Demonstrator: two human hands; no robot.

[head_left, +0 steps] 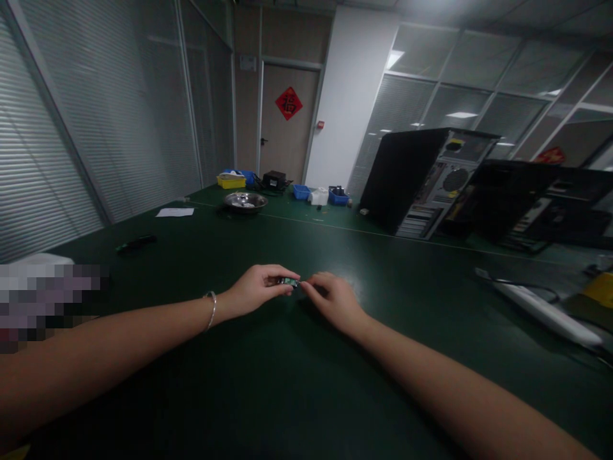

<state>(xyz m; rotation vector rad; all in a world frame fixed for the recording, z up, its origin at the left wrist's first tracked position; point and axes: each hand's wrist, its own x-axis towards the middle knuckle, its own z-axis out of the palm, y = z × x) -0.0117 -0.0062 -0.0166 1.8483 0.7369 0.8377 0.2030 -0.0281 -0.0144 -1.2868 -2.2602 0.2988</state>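
Observation:
Both my hands meet over the dark green table (287, 383) near its middle. My left hand (256, 289), with a silver bracelet on its wrist, pinches a small green part (288, 281) between thumb and fingers. My right hand (332, 299) has its fingers curled and its fingertips pressed against the other end of the same small part. The part is too small to name more closely.
A black computer tower (421, 182) stands at the back right with more dark cases beside it. A steel bowl (245, 202), yellow bin (230, 182) and blue bins (301, 191) sit far back. A white power strip (546, 313) lies right, a paper sheet (175, 212) and dark tool (136, 243) left.

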